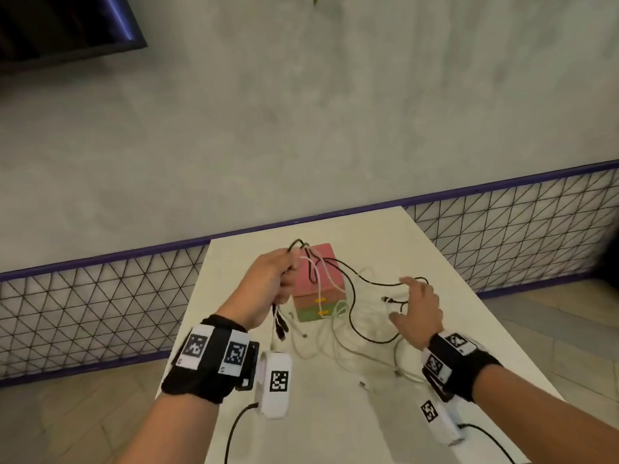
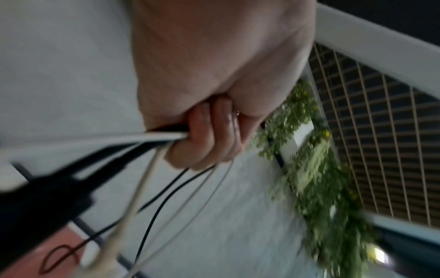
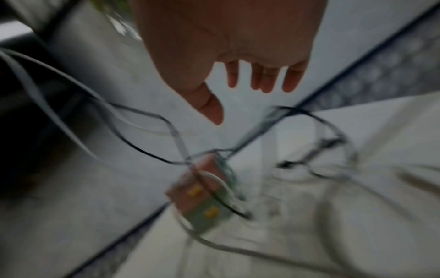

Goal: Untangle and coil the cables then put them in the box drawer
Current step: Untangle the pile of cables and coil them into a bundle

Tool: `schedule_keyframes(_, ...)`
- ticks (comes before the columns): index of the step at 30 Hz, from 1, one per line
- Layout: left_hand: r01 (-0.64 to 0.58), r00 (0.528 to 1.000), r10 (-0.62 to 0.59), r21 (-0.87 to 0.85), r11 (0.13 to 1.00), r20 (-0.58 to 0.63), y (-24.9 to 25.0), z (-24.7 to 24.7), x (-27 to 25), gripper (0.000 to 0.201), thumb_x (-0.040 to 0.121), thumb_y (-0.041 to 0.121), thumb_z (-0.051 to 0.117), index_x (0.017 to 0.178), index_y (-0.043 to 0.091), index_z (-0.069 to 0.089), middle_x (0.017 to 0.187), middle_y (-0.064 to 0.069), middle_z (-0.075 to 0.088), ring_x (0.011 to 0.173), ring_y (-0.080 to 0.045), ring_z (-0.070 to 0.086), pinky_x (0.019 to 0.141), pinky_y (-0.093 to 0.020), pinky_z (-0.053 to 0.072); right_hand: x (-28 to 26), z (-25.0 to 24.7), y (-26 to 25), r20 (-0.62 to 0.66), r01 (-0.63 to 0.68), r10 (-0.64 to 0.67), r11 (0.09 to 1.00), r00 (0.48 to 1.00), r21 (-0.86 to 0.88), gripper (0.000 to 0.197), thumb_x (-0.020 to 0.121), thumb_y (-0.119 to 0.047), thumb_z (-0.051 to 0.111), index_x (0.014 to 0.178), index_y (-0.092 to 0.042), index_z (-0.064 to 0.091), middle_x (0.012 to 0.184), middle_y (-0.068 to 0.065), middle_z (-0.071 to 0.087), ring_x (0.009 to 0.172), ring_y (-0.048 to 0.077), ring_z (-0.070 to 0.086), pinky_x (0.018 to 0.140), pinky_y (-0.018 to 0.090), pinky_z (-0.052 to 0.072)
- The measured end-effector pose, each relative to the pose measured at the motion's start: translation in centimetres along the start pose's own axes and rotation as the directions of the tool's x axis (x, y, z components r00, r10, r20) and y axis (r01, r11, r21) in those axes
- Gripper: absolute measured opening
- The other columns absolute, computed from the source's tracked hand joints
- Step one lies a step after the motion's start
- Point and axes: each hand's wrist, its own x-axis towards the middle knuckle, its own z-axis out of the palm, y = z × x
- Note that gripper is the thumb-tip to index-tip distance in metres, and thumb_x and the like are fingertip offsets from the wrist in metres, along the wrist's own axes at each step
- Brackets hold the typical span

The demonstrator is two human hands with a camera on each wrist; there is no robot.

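Observation:
A small pink and green drawer box with yellow handles stands mid-table, also in the right wrist view as the drawer box. My left hand is raised left of the box and grips a bundle of black and white cables; plugs dangle below the fist. A black cable and white cables trail from it over the box onto the table. My right hand hovers with spread fingers above a black cable end, holding nothing.
The white table is narrow, with a purple-framed wire mesh fence and a grey wall behind it. Tiled floor lies on both sides. Green foliage hangs near the wall.

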Motion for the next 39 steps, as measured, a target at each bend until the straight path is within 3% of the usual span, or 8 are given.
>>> schedule_keyframes(4,0.090,0.980,-0.142,0.323,0.942,0.139,-1.1,3.0,-0.4,0.033,0.101,0.032,0.040,0.073,0.018,0.051,0.045,0.014,0.036,0.039,-0.004,0.028,0.042,-0.019,0.022,-1.1,-3.5,-8.0,0.041,0.504,-0.532,0.821,0.845,0.269,0.088,0.063,-0.053,0.058,0.142,-0.034,0.025,0.140,-0.007,0.032,0.124,0.009,0.027,0.099,0.035,0.026)
schedule_keyframes(8,0.069,0.985,-0.120,0.348,0.935,0.127,-0.5,4.4,-0.7,0.035,0.099,0.018,0.039,0.066,0.017,0.049,0.041,0.014,0.038,0.040,-0.002,0.032,0.039,-0.014,0.025,-1.0,-3.5,-10.4,0.317,0.480,-0.626,0.764,0.712,0.431,0.031,0.080,-0.028,0.061,0.110,-0.020,0.059,0.098,-0.004,0.058,0.095,0.015,0.056,0.083,0.026,0.043)
schedule_keyframes(11,0.020,1.000,-0.021,0.125,0.992,0.009,0.8,3.2,-0.6,0.034,0.098,0.010,0.039,0.064,0.013,0.046,0.040,0.013,0.036,0.034,-0.001,0.030,0.035,-0.012,0.025,0.1,-1.2,-7.8,0.359,0.196,-0.476,0.780,0.803,0.595,0.016,0.095,-0.008,0.050,0.099,0.001,0.063,0.092,0.010,0.059,0.068,0.005,0.063,0.064,0.016,0.048)
schedule_keyframes(19,-0.216,0.961,0.172,-0.193,0.957,-0.218,2.8,-0.5,-0.4,0.036,0.099,0.016,0.039,0.064,0.016,0.046,0.055,0.006,0.030,0.040,-0.003,0.020,0.036,-0.013,0.016,0.6,4.6,1.2,0.529,0.146,-0.172,0.985,0.831,0.091,0.026,0.091,-0.024,0.048,0.072,-0.040,0.057,0.080,-0.009,0.064,0.077,0.013,0.059,0.083,0.031,0.048)
schedule_keyframes(23,-0.321,0.926,0.238,-0.281,0.905,-0.292,3.4,-2.3,-0.3,0.034,0.100,0.015,0.035,0.067,0.016,0.042,0.049,0.011,0.033,0.037,-0.001,0.020,0.040,-0.018,0.011,1.8,4.6,2.9,0.505,0.042,-0.086,0.994,0.859,0.099,0.027,0.094,-0.023,0.050,0.070,-0.031,0.059,0.080,-0.004,0.064,0.074,0.016,0.060,0.073,0.023,0.045)
schedule_keyframes(31,-0.302,0.925,0.221,-0.242,0.922,-0.311,3.4,-4.9,0.4,0.036,0.102,0.020,0.029,0.069,0.017,0.042,0.046,0.012,0.028,0.037,-0.002,0.018,0.040,-0.019,0.011,8.8,-0.9,-2.1,0.215,0.115,-0.154,0.976,0.964,0.185,0.012,0.093,-0.024,0.056,0.090,-0.013,0.052,0.088,0.010,0.056,0.087,0.028,0.056,0.067,0.030,0.037)
schedule_keyframes(36,-0.034,0.963,-0.012,-0.166,0.985,-0.269,1.2,-3.8,2.1,0.039,0.102,0.018,0.027,0.067,0.017,0.041,0.041,0.011,0.030,0.031,-0.003,0.022,0.034,-0.016,0.015,7.0,-1.7,-6.5,0.286,0.167,-0.133,0.981,0.949,-0.101,0.089,0.073,-0.012,0.071,0.144,-0.032,0.021,0.134,0.006,0.034,0.123,0.030,0.040,0.095,0.045,0.037)
schedule_keyframes(39,0.080,0.969,-0.094,-0.071,0.994,-0.228,-1.9,-2.8,3.7,0.035,0.101,0.023,0.032,0.069,0.018,0.044,0.044,0.011,0.032,0.034,-0.004,0.023,0.034,-0.017,0.018,2.7,-1.0,-10.2,0.255,0.400,-0.431,0.902,0.866,0.165,0.046,0.078,-0.008,0.059,0.116,-0.029,0.045,0.108,0.002,0.054,0.097,0.023,0.053,0.078,0.036,0.044)
